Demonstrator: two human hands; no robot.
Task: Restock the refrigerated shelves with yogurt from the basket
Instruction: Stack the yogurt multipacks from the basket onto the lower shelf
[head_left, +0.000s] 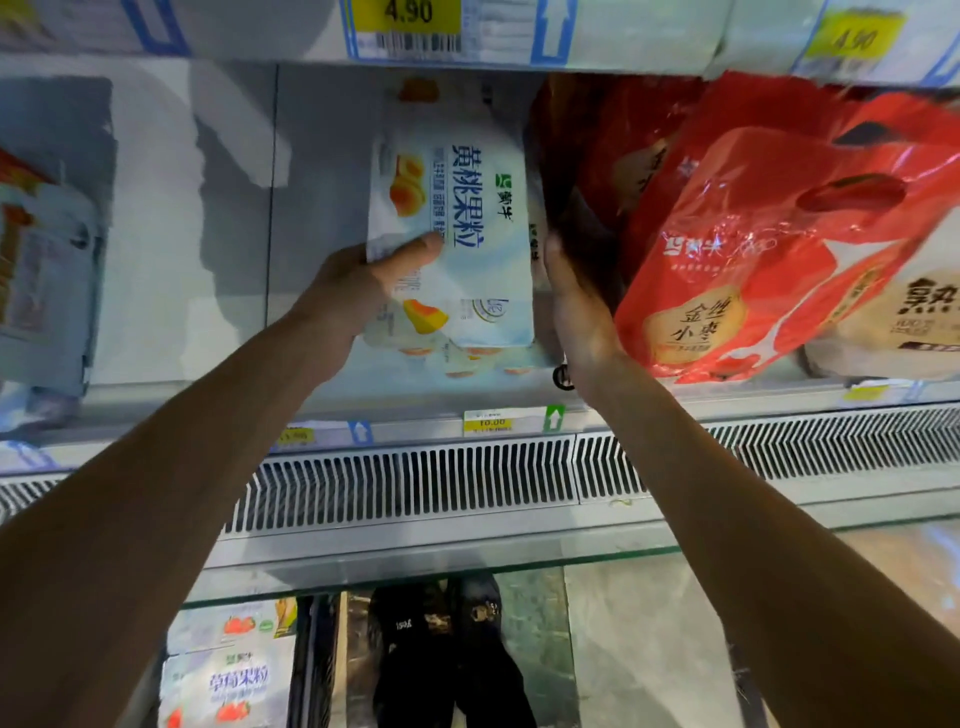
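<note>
A white-and-blue yellow-peach yogurt multipack (467, 228) stands tilted on the refrigerated shelf (363, 400), its cups at the bottom. My left hand (358, 286) grips its lower left edge, thumb across the front. My right hand (576, 306) lies flat along the pack's right side, between it and a red yogurt bag (769, 249) that leans to the left. At the bottom left, more yogurt packs with strawberry print (234, 670) lie in the basket, partly hidden by my left forearm.
An upper shelf edge with yellow price tags (410, 21) runs overhead. Blurred packs (41, 270) stand at the far left, a beige bag (909, 317) at the far right. A slotted air grille (415, 483) fronts the cooler. My dark shoes (447, 649) show on the floor.
</note>
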